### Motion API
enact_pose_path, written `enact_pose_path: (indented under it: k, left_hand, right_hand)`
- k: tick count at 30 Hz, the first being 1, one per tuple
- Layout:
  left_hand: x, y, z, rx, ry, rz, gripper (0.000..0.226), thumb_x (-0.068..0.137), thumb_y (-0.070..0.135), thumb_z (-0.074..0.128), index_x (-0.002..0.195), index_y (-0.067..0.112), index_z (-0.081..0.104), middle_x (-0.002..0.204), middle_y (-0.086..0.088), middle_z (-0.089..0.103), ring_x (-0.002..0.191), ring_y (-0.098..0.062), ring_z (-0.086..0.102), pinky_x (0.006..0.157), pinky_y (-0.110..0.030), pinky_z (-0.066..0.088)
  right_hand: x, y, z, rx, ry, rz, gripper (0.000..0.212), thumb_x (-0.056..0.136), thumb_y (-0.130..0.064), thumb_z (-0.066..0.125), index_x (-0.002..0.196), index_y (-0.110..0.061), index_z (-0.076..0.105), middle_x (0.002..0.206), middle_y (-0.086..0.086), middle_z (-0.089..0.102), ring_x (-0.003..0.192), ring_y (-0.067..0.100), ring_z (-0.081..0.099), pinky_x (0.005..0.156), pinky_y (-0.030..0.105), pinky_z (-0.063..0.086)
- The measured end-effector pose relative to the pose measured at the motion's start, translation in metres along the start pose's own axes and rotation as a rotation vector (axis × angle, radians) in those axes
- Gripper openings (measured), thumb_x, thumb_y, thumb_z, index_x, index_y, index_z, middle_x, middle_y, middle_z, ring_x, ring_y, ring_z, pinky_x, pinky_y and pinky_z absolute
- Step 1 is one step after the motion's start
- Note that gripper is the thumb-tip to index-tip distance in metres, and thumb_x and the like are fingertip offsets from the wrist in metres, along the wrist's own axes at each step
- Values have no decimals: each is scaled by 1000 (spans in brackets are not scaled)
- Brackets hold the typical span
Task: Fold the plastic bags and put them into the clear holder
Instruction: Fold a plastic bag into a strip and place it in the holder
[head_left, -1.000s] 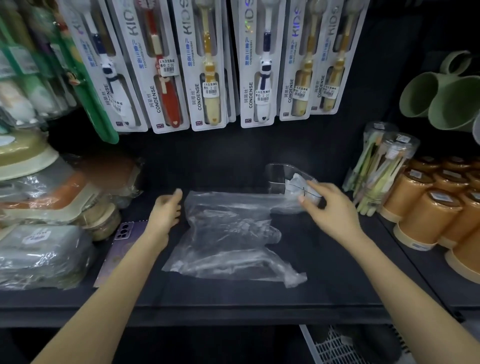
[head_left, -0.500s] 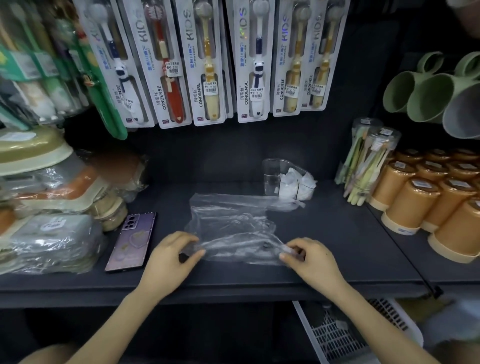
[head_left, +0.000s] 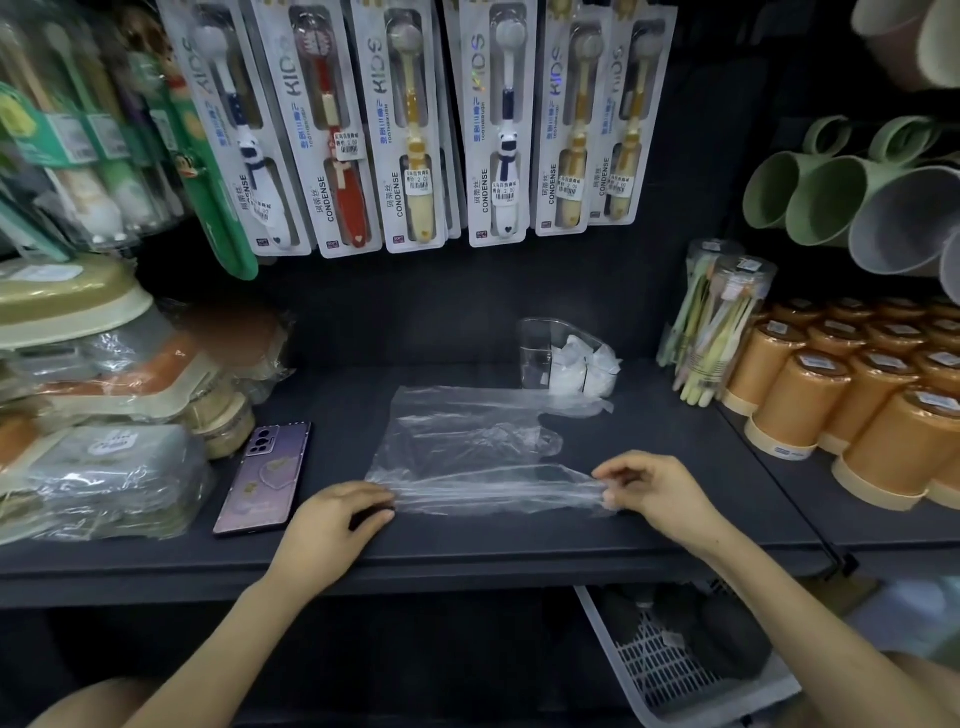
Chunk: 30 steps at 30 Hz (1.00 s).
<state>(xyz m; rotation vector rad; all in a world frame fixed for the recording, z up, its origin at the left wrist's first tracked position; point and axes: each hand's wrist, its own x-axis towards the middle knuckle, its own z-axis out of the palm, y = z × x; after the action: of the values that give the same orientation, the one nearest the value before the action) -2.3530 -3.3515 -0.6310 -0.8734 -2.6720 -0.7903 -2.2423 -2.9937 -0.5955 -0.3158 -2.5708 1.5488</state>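
Observation:
A clear plastic bag (head_left: 467, 447) lies spread on the dark shelf (head_left: 467, 545), its near edge drawn into a stretched strip. My left hand (head_left: 332, 525) pinches the strip's left end with curled fingers. My right hand (head_left: 654, 491) pinches its right end between thumb and fingertips. Behind the bag, toward the back wall, stands the clear holder (head_left: 540, 353) with two folded white bags (head_left: 582, 366) inside it.
A purple phone (head_left: 265, 480) lies left of the bag. Wrapped dishes (head_left: 98, 415) fill the left side, orange cups (head_left: 857, 410) and toothbrush tubes (head_left: 722, 332) the right. Kids toothbrush packs (head_left: 410, 124) hang above. A white basket (head_left: 680, 660) sits below the shelf.
Both hands came down from the bag's far side and the holder to its near edge. They gripped that edge and have now pulled it out wider into a taut strip.

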Motion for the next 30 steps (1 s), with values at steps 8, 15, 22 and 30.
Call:
enact_pose_path:
  k: [8, 15, 22, 30]
  left_hand:
    - [6, 0, 2, 94, -15, -9, 16, 76, 24, 82, 90, 15, 78, 94, 5, 73, 87, -18, 68, 85, -23, 43]
    - [7, 13, -1, 134, 15, -13, 49, 84, 54, 43, 78, 19, 77, 77, 7, 70, 69, -17, 65, 64, -25, 50]
    - [19, 22, 4, 141, 50, 58, 46, 90, 38, 38, 96, 11, 75, 92, -3, 71, 83, -28, 65, 77, -36, 51]
    - [6, 40, 26, 229, -258, 63, 92, 86, 71, -3, 144, 16, 42, 150, -2, 39, 142, -22, 33, 115, -34, 21]
  right_hand:
    - [-7, 1, -11, 275, -30, 82, 21, 84, -7, 70, 104, -13, 69, 77, 1, 63, 67, 10, 56, 60, 19, 45]
    - [-8, 8, -6, -46, 72, 85, 20, 86, 0, 66, 94, -18, 69, 87, 3, 68, 73, 12, 60, 70, 23, 49]
    - [-13, -16, 21, -801, 323, -121, 27, 87, -36, 61, 112, -28, 71, 120, -6, 62, 115, 27, 50, 92, 42, 36]
    - [-15, -6, 61, -830, -70, -371, 63, 93, -49, 18, 140, -21, 49, 147, 3, 44, 138, 25, 38, 113, 41, 24]
